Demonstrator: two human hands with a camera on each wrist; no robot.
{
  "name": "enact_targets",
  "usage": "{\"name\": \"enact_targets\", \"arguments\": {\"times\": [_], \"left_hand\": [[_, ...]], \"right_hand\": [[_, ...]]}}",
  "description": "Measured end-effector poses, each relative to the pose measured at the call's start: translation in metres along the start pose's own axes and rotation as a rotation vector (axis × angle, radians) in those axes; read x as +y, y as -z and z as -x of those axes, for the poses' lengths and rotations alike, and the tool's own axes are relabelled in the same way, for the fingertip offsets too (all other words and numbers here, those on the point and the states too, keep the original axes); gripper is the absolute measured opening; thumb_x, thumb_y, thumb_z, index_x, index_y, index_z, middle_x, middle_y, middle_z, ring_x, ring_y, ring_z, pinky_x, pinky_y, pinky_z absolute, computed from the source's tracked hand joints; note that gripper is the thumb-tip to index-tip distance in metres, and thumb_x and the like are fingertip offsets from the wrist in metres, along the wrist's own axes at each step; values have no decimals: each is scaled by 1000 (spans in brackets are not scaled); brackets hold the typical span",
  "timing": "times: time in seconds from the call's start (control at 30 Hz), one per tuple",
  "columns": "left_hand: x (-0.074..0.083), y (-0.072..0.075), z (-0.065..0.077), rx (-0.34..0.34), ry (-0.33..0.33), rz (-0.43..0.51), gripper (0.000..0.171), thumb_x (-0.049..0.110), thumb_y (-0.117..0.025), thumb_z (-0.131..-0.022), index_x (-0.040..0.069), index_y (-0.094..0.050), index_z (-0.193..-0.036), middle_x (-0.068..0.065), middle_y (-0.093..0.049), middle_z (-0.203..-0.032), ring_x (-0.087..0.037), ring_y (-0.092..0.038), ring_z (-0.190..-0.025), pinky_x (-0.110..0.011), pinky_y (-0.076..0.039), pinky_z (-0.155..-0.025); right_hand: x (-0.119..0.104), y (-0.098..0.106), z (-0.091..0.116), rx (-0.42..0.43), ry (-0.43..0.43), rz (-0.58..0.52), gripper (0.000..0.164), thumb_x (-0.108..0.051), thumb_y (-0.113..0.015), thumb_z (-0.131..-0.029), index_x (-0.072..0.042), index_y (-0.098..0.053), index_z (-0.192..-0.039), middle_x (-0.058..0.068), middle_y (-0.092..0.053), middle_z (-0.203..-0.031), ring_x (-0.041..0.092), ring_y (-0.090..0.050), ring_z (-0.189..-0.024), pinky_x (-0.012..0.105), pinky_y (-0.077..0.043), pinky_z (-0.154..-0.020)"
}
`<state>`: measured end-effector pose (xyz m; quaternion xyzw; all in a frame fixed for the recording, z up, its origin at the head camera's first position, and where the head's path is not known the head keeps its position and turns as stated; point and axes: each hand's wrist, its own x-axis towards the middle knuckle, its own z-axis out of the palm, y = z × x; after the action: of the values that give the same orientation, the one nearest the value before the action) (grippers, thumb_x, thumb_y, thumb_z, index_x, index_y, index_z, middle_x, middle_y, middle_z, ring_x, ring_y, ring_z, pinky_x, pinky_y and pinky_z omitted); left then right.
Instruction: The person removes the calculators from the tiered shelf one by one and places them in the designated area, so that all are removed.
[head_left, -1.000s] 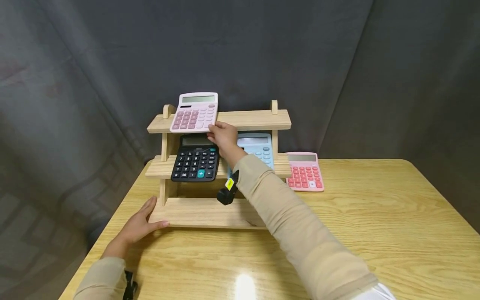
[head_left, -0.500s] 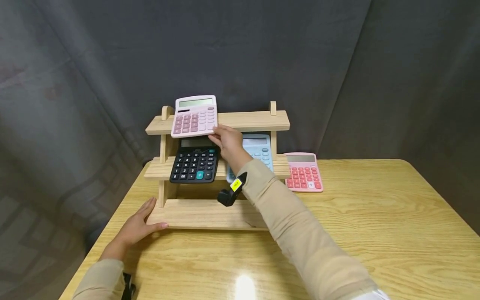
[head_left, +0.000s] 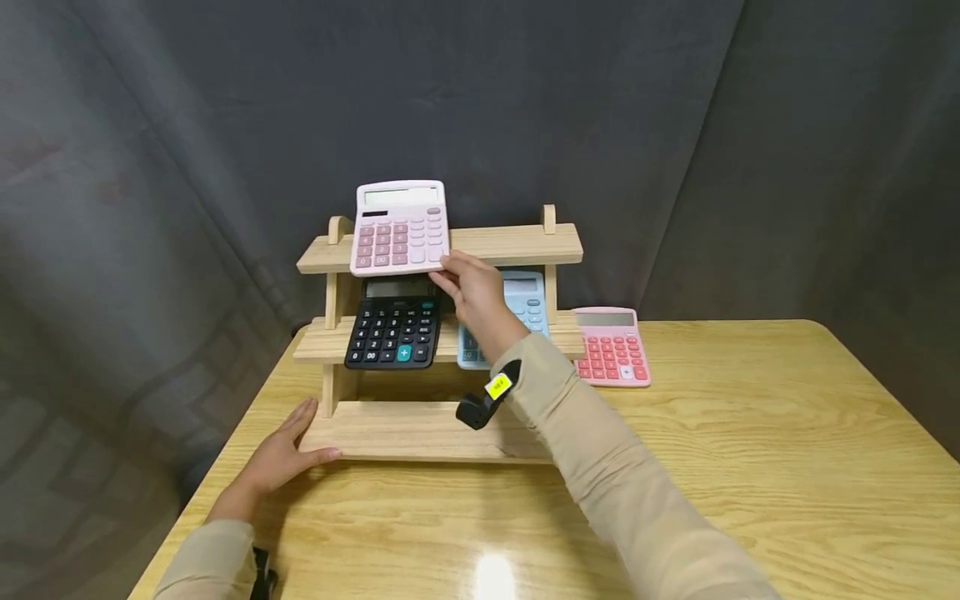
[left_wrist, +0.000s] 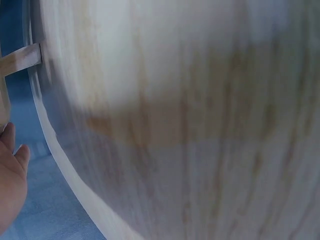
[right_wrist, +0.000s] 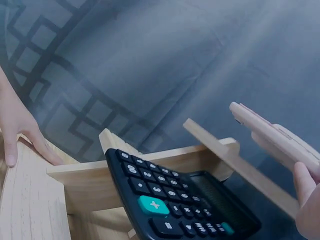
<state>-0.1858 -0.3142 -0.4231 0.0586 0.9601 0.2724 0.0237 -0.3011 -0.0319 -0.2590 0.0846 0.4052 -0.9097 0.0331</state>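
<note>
My right hand [head_left: 480, 296] pinches a pale pink calculator [head_left: 401, 229] by its lower right corner. In the right wrist view this calculator [right_wrist: 280, 137] is seen edge-on, raised over the top plank [right_wrist: 245, 172]. My left hand [head_left: 277, 458] rests at the left end of the wooden shelf's bottom tier [head_left: 420, 429], thumb along the front edge and fingers straight. A black calculator [head_left: 393, 329] leans on the middle tier at the left. Beside it stands a light blue calculator [head_left: 528, 304], partly hidden by my right hand and wrist.
A brighter pink calculator [head_left: 611, 350] lies on the wood-grain table [head_left: 757, 433], right of the shelf and partly behind it. A grey curtain [head_left: 525, 100] hangs behind. Two rounded wooden uprights [head_left: 549, 218] rise above the top tier.
The pale pink calculator has shifted a little to the right, dipping and then rising, with my right hand holding its corner. My left hand stays at the shelf's lower left end.
</note>
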Motion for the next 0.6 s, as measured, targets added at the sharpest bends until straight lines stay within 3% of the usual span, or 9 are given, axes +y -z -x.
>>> {"name": "enact_targets", "arguments": {"times": [0.3, 0.6], "left_hand": [[5, -9, -10, 40, -53, 49, 95, 47, -65, -70, -1, -16, -137, -21, -14, -140, -38, -13, -125, -54, -17, -94], [1, -6, -16, -15, 1, 26, 98, 46, -66, -69, -2, -14, -136, -22, -11, -140, -40, -12, -124, -54, -17, -95]], "right_hand": [[-24, 17, 13, -9, 30, -19, 29, 9, -51, -81, 6, -55, -110, 19, -53, -100, 22, -56, -82, 24, -48, -70], [-31, 35, 20, -35, 54, 2, 30, 8, -48, -83, 9, -51, -113, 18, -51, -95, 18, -55, -76, 23, -47, -72]]}}
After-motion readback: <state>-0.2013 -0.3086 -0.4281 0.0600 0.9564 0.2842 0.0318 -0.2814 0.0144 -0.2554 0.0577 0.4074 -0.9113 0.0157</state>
